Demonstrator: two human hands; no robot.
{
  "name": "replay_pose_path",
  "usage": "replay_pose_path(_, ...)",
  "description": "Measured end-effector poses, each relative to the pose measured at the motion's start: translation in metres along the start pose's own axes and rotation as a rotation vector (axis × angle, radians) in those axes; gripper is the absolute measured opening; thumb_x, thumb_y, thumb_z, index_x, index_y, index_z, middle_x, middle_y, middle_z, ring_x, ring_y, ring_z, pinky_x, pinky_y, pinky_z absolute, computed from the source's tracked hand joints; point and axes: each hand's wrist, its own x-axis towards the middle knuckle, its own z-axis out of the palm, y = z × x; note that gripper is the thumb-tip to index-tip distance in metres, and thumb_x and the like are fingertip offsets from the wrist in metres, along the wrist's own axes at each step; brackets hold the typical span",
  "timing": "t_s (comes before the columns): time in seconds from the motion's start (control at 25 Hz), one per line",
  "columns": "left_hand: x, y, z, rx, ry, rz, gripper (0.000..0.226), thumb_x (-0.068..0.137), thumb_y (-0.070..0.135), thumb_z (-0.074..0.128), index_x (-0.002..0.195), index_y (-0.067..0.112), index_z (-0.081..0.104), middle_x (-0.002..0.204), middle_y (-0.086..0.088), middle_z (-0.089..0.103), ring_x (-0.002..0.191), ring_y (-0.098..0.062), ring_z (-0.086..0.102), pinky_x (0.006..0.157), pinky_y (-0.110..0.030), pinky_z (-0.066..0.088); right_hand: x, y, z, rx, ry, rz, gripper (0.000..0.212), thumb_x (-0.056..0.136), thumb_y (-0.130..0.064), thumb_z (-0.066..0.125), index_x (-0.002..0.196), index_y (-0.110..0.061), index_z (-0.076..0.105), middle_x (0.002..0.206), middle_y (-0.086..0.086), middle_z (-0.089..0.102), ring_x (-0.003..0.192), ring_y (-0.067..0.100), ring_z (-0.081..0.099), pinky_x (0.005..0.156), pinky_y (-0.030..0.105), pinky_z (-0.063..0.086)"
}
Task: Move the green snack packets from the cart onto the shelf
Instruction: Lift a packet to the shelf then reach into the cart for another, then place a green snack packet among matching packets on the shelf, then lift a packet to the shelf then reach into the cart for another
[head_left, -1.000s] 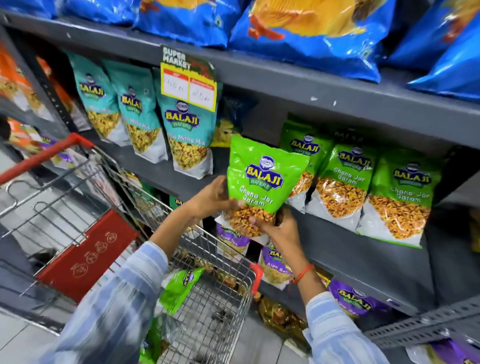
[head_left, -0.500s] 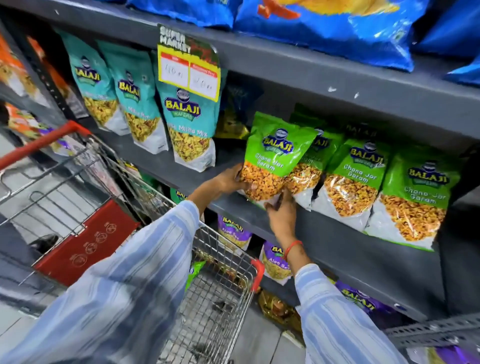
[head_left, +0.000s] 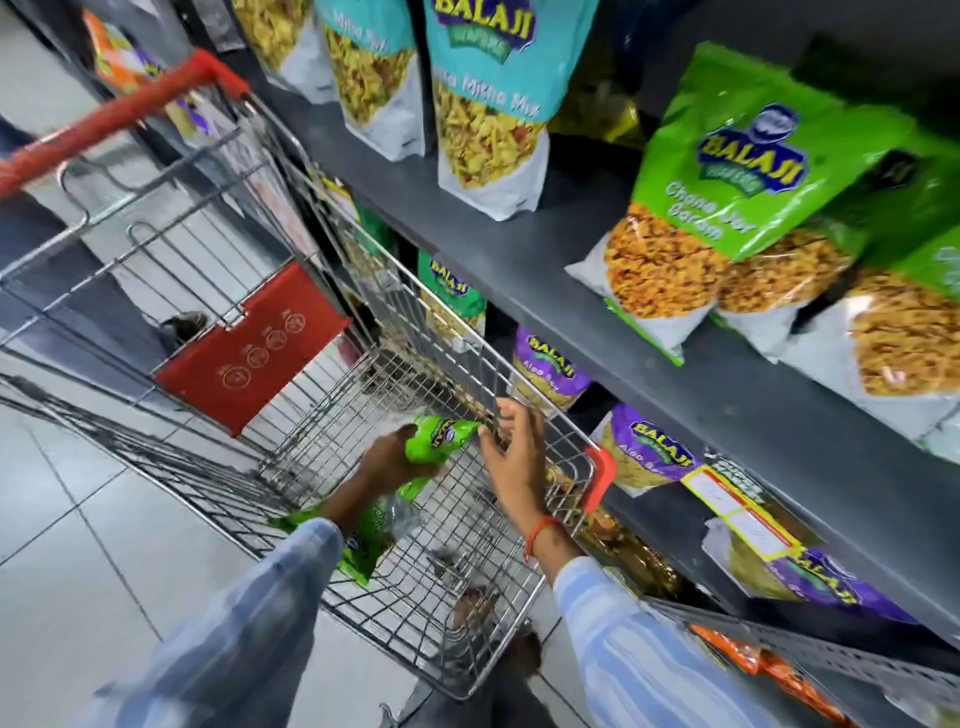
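Our left hand (head_left: 387, 460) is now down inside the cart (head_left: 519, 623), closed around the top of a green snack packet (head_left: 441, 439). Half a second ago both hands were pressing a packet into the green row on the shelf (head_left: 519, 249); that packet (head_left: 696, 208) now stands unsupported at the left end of the row. We judge that placement complete and the next pick-up begun.

Our right hand (head_left: 511, 452) is empty, fingers spread wide, just right of the held packet near the cart's far wall.

The held packet is bright green, glossy and crumpled at the grip, so we expect it to flex. More green packets (head_left: 358, 545) lie in the cart below our left wrist, partly hidden by the sleeve (head_left: 249, 623). Their count cannot be determined.
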Motion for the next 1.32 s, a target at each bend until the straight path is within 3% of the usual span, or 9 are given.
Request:
replay_pose_path(0.12,0.002,-0.035,0.042,0.250,-0.146,-0.003,0.094,0.075,0.031,0.074,0.145,0.002,0.019,0.152,-0.020,0.029,0.139,-0.033,0.032,0.113,-0.035,0.032,0.007,0.038,0.036,-0.198,-0.301,0.128,0.044,0.081,-0.001,0.064,0.123,-0.001,0.050,0.127,0.024,0.048,0.115,0.035,0.051,0.100,0.043,0.044)
replay_pose_path(0.24,0.010,-0.042,0.050,0.330,0.088,-0.054,0.036,0.091,0.019,0.050,0.125,0.006,0.049,0.122,-0.029,0.060,0.111,-0.042,0.059,0.091,-0.047,0.051,0.015,0.054,0.054,-0.355,-0.447,0.180,0.051,0.083,-0.008,0.064,0.130,0.001,0.043,0.132,0.024,0.048,0.121,0.036,0.048,0.104,0.042,0.043)
replay_pose_path(0.4,0.003,-0.040,0.025,0.253,0.345,-0.025,0.024,0.095,0.015,0.043,0.105,0.000,0.058,0.095,-0.033,0.067,0.086,-0.045,0.065,0.073,-0.048,0.051,0.017,0.059,0.053,-0.310,-0.452,0.249,0.052,0.080,-0.006,0.068,0.127,-0.004,0.045,0.127,0.021,0.054,0.116,0.035,0.054,0.098,0.042,0.049)
replay_pose_path(0.6,-0.034,-0.013,-0.032,-0.163,0.209,0.330,0.005,0.091,0.017,0.053,0.092,0.014,0.058,0.074,-0.003,0.060,0.072,-0.019,0.054,0.066,-0.028,0.042,0.021,0.042,0.027,-0.120,-0.502,0.269,0.065,0.070,0.001,0.077,0.127,-0.001,0.046,0.130,0.021,0.054,0.118,0.034,0.054,0.099,0.042,0.048)
replay_pose_path(0.8,-0.085,0.061,-0.076,-0.515,-0.040,0.439,0.011,0.091,0.025,0.051,0.088,0.032,0.058,0.079,0.003,0.056,0.078,-0.017,0.051,0.070,-0.035,0.043,-0.001,0.007,-0.035,0.214,-0.615,0.273,0.070,0.066,0.012,0.076,0.128,0.002,0.045,0.126,0.015,0.059,0.107,0.021,0.059,0.069,0.000,0.049)
replay_pose_path(0.96,-0.109,0.135,-0.087,-0.480,-0.002,0.660,0.019,0.094,0.012,0.049,0.094,0.030,0.056,0.081,0.009,0.057,0.072,0.000,0.055,0.065,-0.016,0.047,-0.019,-0.019,-0.087,0.246,-0.358,0.179,0.056,0.066,0.006,0.079,0.117,0.001,0.057,0.114,0.010,0.064,0.100,0.019,0.062,0.071,0.002,0.051)
replay_pose_path(1.12,-0.121,0.188,-0.078,-0.652,-0.106,0.730,0.058,0.081,0.010,0.066,0.127,0.033,0.038,0.118,0.001,0.064,0.104,-0.010,0.063,0.083,-0.023,0.055,-0.022,-0.033,-0.140,0.336,-0.109,0.093,0.046,0.061,-0.003,0.084,0.101,-0.015,0.066,0.098,0.004,0.073,0.093,0.020,0.067,0.079,0.023,0.057)
replay_pose_path(1.2,-0.120,0.203,-0.061,-0.519,-0.190,0.743,0.066,0.074,0.006,0.073,0.127,0.029,0.041,0.112,0.016,0.068,0.103,-0.005,0.065,0.082,-0.019,0.057,-0.020,-0.035,-0.170,0.380,0.008,0.073,0.048,0.060,-0.009,0.085,0.103,-0.014,0.064,0.095,0.002,0.073,0.090,0.018,0.067,0.074,0.020,0.057)
replay_pose_path(1.32,-0.110,0.220,-0.024,-0.179,-0.145,0.763,0.056,0.072,0.008,0.078,0.122,0.008,0.053,0.113,0.000,0.067,0.099,-0.008,0.062,0.091,-0.022,0.052,-0.017,-0.034,-0.208,0.390,0.179,0.069,0.048,0.061,-0.014,0.086,0.102,-0.018,0.063,0.101,0.006,0.072,0.092,0.021,0.066,0.080,0.035,0.055)
